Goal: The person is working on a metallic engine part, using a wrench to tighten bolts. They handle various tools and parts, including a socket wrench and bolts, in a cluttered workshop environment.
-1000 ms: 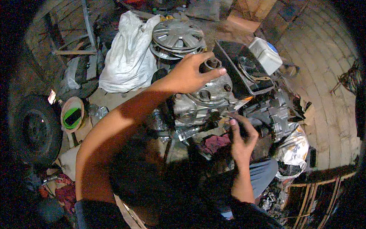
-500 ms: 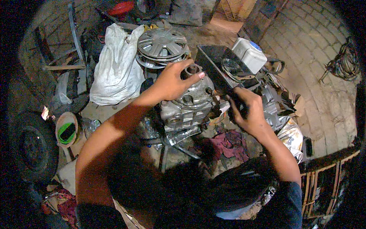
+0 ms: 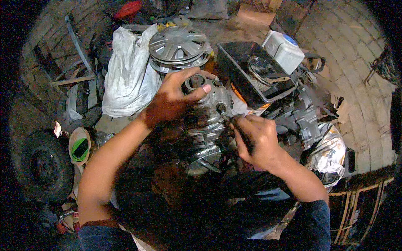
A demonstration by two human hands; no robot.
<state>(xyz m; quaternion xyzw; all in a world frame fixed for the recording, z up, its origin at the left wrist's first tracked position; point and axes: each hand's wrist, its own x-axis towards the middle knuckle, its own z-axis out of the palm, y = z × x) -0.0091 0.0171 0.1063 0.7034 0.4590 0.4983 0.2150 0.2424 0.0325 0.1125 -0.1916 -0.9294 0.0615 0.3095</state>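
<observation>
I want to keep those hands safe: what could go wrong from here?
The metal casing might tip or turn if the left hand loses its hold near the top. The right hand is close to the casing's side, so a slip could scrape it. The black tray stands near, so the casing might knock it.

Behind the metal housing (image 3: 205,121), stacked wheel covers (image 3: 178,45) are blocking passage; to its right, a black tray (image 3: 235,65) is leaving a narrow gap, whose near end the right hand (image 3: 260,140) is obstructing.
</observation>
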